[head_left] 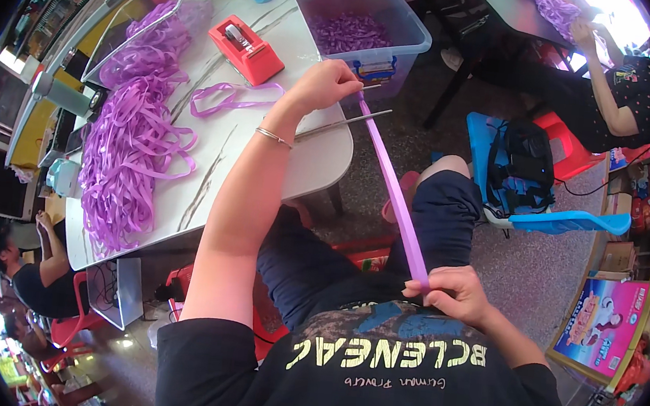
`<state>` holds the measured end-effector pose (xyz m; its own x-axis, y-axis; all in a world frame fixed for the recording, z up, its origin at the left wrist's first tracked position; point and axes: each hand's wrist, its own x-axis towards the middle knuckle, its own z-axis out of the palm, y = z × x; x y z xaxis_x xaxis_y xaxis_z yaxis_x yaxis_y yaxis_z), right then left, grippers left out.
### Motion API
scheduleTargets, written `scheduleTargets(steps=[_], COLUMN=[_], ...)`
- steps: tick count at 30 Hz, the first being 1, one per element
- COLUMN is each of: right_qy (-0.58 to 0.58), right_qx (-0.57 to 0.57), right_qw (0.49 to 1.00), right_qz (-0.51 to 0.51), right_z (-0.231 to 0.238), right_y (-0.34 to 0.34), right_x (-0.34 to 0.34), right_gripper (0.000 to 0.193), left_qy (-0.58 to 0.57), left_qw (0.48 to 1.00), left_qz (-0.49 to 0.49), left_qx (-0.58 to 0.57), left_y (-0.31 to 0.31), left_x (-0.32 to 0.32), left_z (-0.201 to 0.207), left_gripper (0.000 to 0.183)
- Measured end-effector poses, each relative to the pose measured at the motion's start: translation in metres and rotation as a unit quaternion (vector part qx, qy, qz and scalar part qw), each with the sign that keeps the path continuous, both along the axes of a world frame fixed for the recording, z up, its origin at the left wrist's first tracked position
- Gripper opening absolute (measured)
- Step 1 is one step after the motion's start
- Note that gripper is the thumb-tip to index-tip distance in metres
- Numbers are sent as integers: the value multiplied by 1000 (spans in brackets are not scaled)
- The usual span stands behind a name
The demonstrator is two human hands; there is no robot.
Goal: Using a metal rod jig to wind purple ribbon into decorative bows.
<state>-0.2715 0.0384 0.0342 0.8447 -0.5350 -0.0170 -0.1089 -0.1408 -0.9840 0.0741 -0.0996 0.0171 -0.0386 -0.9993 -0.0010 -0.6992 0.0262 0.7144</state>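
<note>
A purple ribbon (397,186) runs taut on a slant between my two hands. My left hand (322,85), raised by the table's right edge, pinches its far end. My right hand (457,292) grips the near end close to my shirt, with thumb and fingers closed. Beneath my left wrist a thin metal rod (368,117) juts out past the table edge; the ribbon passes by it, and whether they touch I cannot tell. A second short, thin metal piece shows beside my left fingertips. One loose ribbon loop (229,104) lies on the table left of my forearm.
A large heap of purple ribbons (129,161) covers the left side of the marble-patterned table (202,183). Behind stand a red tape dispenser (246,50) and a clear plastic bin (402,48) holding purple pieces. At right, a blue chair (566,221) carries a black bag (527,172). Other people sit nearby.
</note>
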Motion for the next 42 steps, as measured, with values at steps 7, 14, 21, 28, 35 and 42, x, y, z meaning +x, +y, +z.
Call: scheduleTargets(steps=[7, 14, 21, 28, 35, 42], right_qy=[-158, -152, -75, 85, 99, 52], right_qx=[-315, -379, -4, 253, 285, 185], right_qw=[932, 913, 997, 964, 947, 978], right_qz=[91, 4, 17, -4, -109, -86], right_z=[91, 136, 24, -103, -267, -132], right_y=[-84, -235, -337, -342, -269, -99], right_x=[41, 162, 289, 291, 195, 75], right_gripper=[31, 39, 39, 40, 38, 28], left_qy=[12, 10, 34, 82, 92, 41], left_qw=[998, 997, 989, 987, 990, 996], left_qz=[-9, -23, -21, 112, 71, 3], left_qx=[-63, -80, -141, -82, -75, -83], left_y=[-2, -4, 3, 5, 1, 4], left_x=[6, 0, 4, -1, -1, 3], left_z=[-14, -8, -16, 1, 2, -4], left_gripper=[20, 18, 15, 18, 16, 16])
